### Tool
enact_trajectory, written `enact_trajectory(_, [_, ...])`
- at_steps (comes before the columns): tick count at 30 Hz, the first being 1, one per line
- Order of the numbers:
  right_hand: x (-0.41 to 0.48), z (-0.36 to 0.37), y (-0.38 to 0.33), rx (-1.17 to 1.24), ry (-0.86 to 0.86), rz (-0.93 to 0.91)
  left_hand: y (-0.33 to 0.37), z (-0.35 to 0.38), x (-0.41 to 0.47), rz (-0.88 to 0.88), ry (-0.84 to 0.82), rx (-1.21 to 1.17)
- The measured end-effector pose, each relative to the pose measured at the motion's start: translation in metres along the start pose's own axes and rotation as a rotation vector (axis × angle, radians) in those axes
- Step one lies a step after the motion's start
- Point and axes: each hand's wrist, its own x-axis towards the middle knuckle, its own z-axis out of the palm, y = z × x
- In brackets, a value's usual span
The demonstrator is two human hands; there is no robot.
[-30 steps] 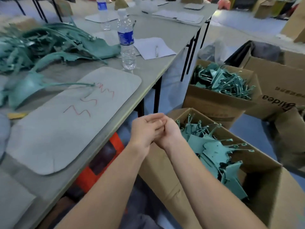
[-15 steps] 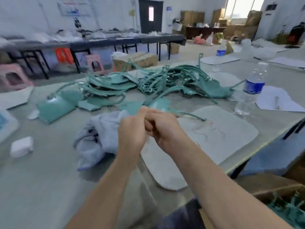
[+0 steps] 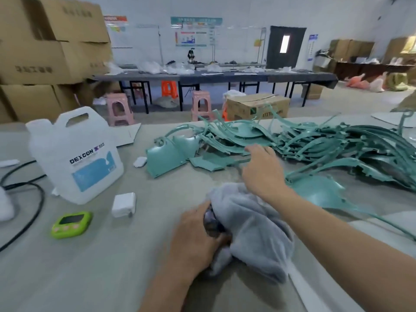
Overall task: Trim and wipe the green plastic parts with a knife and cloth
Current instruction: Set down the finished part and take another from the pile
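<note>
While the left-hand grip (image 3: 194, 242) is curled tight into one end of a crumpled grey cloth (image 3: 258, 235), bunching it against the counter (image 3: 112, 271), the right-hand grip (image 3: 263, 172) reaches forward over the cloth with its fingers loose and spread, holding nothing; its fingertips are at the near edge of the green plastic parts (image 3: 315, 140), over a thin strip, though I cannot tell whether they touch it. The parts lie in a tangled heap beyond and to the right of both hands, with one broad curved piece (image 3: 319, 194) just beside the right wrist and a flat panel (image 3: 166, 158) at the heap's left end. The counter is a matt, pale grey-beige. To the left on it stand a white plastic jug (image 3: 76, 154) with a moulded handle and a blue label, a small white charger block (image 3: 124, 204), a rounded lime-green timer (image 3: 72, 224) and a looping black cable (image 3: 38, 199). Behind are stacked cardboard boxes (image 3: 45, 52), pink stools (image 3: 118, 109), a long dark table (image 3: 225, 76) and a dark door (image 3: 286, 43). The cloth looks soft and fleecy; the parts are smooth, thin and ragged-edged.
</note>
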Motion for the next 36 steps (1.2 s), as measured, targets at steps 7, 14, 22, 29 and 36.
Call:
enact_trajectory(7, [0.06,0.018,0.005,-0.751,-0.121,-0.201,-0.038,-0.017,0.006,-0.383,0.576,0.214])
enact_trajectory(14, [0.042,0.026,0.004,-0.71,-0.2,-0.187,-0.041,-0.029,0.01,-0.456,0.473,-0.094])
enact_trajectory(22, [-0.032,-0.045,-0.027,0.494,-0.49,0.047,-0.003,-0.016,-0.01,0.204,0.66,0.098])
enact_trajectory(29, [-0.11,-0.06,-0.021,0.938,-0.904,0.045,0.0,-0.006,-0.017,0.27,0.65,0.343])
enact_trajectory(36, [-0.12,-0.048,-0.013,0.528,-0.433,-0.023,-0.013,-0.042,-0.02,0.091,0.981,-0.011])
